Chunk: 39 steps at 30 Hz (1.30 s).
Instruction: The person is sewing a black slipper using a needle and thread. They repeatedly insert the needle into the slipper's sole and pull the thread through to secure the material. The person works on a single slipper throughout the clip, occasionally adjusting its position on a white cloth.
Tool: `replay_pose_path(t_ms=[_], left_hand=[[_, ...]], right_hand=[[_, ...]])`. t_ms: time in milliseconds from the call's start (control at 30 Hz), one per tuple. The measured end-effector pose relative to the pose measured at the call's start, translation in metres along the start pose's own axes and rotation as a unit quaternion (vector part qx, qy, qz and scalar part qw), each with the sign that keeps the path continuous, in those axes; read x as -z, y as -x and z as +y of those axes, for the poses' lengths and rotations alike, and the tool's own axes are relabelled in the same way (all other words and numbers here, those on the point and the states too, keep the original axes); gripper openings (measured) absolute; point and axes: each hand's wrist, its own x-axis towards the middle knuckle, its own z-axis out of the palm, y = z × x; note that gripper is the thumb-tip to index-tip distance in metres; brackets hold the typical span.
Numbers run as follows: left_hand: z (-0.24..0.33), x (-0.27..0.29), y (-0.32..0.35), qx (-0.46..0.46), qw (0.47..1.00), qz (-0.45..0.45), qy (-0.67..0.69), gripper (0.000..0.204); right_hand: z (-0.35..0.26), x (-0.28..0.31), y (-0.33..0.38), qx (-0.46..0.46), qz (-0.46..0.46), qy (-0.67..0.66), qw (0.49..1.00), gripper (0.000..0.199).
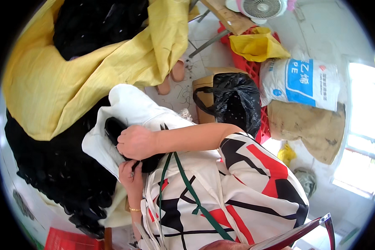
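Note:
A black, soft piece with a rounded end (pixel 114 127) lies over the white cloth on my lap; its exact kind is unclear. Across its middle comes my right hand (pixel 138 142), fingers curled down onto it. Below, my left hand (pixel 130 174), with a ring, pinches its lower edge. The white cloth (pixel 131 99) spreads under the piece. Two dark pointed tips (pixel 164 126) show beyond my right forearm; the rest is hidden under the arm. A green cord (pixel 183 168) runs from beneath that forearm down my front.
At left, a yellow woven sack (pixel 108 66) and a large heap of black pieces (pixel 58 166) crowd my lap. A black plastic bag (pixel 237 100) stands beyond my right arm, beside a red crate (pixel 263 125) and a white printed sack (pixel 300 83). A white fan (pixel 262 8) sits at the back.

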Motion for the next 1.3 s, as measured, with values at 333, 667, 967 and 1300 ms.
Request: replay_pose_path(t_ms=[333,667,967,1300], left_hand=[[-0.007,0.015,-0.011,-0.055,0.995,-0.049,-0.070,0.013],[-0.003,0.006,0.037,0.263,0.957,0.052,0.112,0.036],[0.013,0.002,0.026,0.312,0.859,0.114,0.390,0.030],[0.030,0.161,-0.050,0.121,0.965,-0.004,0.232,0.030]], right_hand=[[0.020,-0.039,-0.032,-0.156,0.028,0.092,0.983,0.014],[0.025,0.002,-0.017,-0.185,0.097,-0.102,0.973,0.018],[0.022,0.044,-0.010,-0.132,0.119,-0.062,0.982,0.005],[-0.002,0.094,0.006,-0.059,0.061,0.008,0.996,0.009]])
